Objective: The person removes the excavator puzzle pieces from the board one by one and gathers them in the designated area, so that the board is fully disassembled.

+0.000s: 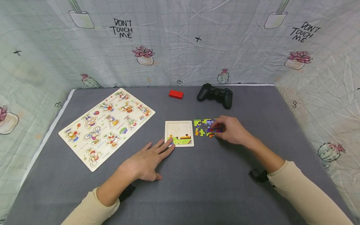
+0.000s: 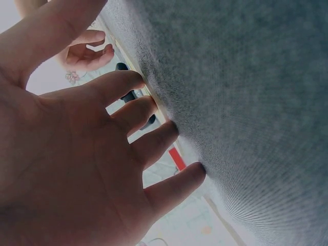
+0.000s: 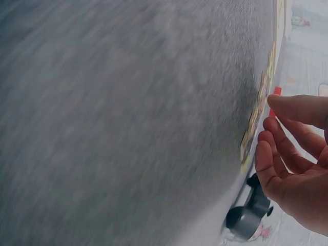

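A square wooden puzzle tray (image 1: 179, 128) lies in the middle of the table, with several joined pieces (image 1: 182, 140) along its lower side. My left hand (image 1: 146, 162) is spread flat, its fingertips resting on the tray's lower left corner. In the left wrist view the left palm (image 2: 77, 154) shows with nothing held. Right of the tray lie several loose jigsaw pieces (image 1: 201, 132). Over their right end is my right hand (image 1: 232, 129), fingers loosely bent. The right wrist view shows its thumb and fingers (image 3: 284, 148) apart near the pieces, with no piece visible between them.
A large wooden board with animal figures (image 1: 98, 137) lies at the left. Towards the back are a red block (image 1: 176, 94) and a black game controller (image 1: 215, 94). Behind the table hangs a printed cloth (image 1: 174, 40).
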Tool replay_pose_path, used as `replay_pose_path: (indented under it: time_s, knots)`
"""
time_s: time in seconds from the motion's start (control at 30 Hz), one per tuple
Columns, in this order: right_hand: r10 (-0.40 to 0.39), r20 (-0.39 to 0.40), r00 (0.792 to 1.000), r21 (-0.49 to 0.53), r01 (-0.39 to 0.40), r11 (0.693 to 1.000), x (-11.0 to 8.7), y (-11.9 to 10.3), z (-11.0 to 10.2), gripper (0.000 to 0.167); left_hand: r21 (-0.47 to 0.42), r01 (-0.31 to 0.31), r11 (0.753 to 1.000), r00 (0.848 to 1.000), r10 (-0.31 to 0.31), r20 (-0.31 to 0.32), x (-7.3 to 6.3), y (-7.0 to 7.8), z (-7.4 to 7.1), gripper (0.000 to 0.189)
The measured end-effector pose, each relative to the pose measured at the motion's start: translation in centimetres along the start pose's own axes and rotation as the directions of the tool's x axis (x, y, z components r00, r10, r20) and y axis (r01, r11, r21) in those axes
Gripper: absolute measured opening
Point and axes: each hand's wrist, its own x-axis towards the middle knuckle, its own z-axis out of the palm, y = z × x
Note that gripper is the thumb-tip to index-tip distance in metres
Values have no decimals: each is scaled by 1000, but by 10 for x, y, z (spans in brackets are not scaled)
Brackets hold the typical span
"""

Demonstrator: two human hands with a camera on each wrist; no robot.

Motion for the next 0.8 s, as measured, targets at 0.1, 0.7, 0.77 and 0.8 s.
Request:
replay_pose_path:
  time_s: [0.1,0.7,0.77,0.8]
  knots:
    - [-33,0,999,11,33,999,5,-6,5,28,3,1,1000,1000,-1,-4,-1,-1,0,109]
    - [-57,39,998,29,56,998,21,-25,24,30,2,5,1000,1000,-5,-22,-2,1,2,109]
    - [-56,39,998,31,55,998,22,-25,24,30,3,7,1000,1000,-7,-21,-2,1,2,109]
    - [-56,40,998,33,55,998,22,-26,24,29,5,8,1000,1000,-8,-21,-2,0,1,110]
